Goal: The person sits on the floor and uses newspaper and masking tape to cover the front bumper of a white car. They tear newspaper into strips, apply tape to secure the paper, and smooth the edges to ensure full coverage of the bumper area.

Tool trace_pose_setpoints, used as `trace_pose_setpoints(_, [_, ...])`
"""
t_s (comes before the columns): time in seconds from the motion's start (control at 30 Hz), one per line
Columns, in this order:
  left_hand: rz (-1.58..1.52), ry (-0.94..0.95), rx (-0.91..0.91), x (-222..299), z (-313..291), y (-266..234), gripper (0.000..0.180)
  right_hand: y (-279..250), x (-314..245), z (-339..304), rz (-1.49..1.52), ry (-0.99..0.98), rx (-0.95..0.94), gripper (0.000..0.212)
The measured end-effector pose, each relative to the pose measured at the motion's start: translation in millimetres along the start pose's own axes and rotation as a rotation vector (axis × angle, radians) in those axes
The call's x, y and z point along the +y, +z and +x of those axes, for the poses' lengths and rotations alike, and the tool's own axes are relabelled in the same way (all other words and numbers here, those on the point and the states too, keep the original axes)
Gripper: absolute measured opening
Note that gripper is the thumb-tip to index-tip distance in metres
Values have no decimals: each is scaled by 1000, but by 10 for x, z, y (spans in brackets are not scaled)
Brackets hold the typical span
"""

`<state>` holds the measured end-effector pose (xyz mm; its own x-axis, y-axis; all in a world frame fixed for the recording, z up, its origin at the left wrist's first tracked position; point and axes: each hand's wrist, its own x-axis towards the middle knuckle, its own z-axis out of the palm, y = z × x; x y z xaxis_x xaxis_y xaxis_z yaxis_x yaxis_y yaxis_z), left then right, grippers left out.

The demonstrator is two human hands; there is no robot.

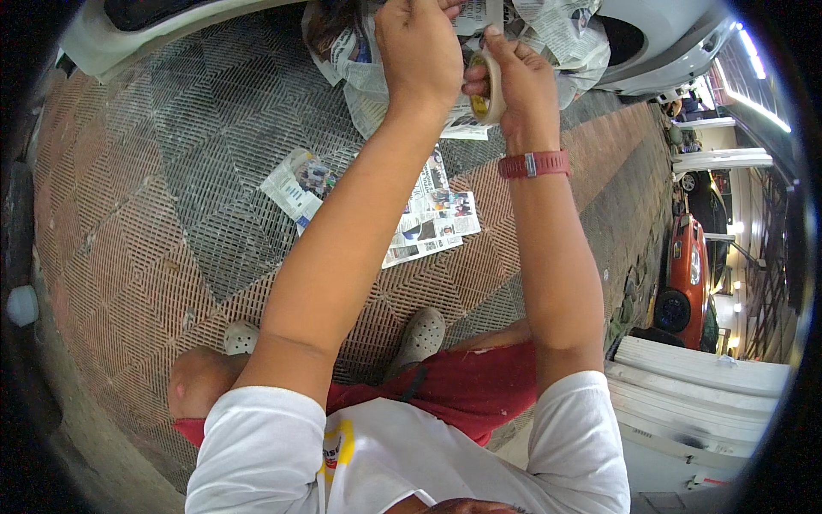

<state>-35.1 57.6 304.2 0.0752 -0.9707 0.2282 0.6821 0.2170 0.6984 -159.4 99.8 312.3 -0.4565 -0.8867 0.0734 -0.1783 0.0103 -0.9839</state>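
Observation:
My right hand [527,81] is closed around a roll of cream masking tape [494,96], thumb raised at its upper edge. Just left of it, at the top of the view, my left hand [418,51] has its fingers curled together. The upper edge of the picture cuts part of it off, so what it pinches is hidden. Both hands are in front of crumpled newspaper sheets [561,34] bunched over a part of a pale car. Loose newspaper pieces [428,227] lie on the floor beneath my forearms.
Pale car bodywork curves in at the upper left [163,34] and upper right [672,43]. Grey and reddish grated tiles [128,188] make up the floor. White ridged panels [693,390] stand at the lower right, with an orange car [692,257] beyond them.

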Motion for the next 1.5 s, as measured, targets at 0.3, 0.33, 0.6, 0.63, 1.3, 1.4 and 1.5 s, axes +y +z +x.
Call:
trace_pose_setpoints(0.3, [69,84,8,-13,-155,129,71,157,148,-5,34,24,-88,38])
trace_pose_setpoints(0.33, [78,98,18,-15,-166,140,71,180,161,-11,45,33,-98,38])
trace_pose_setpoints(0.6, [68,82,-11,15,-174,132,70,199,128,56,86,27,4,34])
trace_pose_setpoints(0.63, [42,58,-21,14,-146,145,69,194,118,71,116,25,-7,34])
trace_pose_setpoints(1.3, [316,153,-34,15,-162,165,70,105,34,205,11,59,-114,36])
trace_pose_setpoints(1.4, [339,132,-35,17,-171,178,70,80,86,267,21,59,-105,40])
trace_pose_setpoints(1.5, [278,109,-30,8,-157,213,70,79,147,319,-14,-30,-91,44])
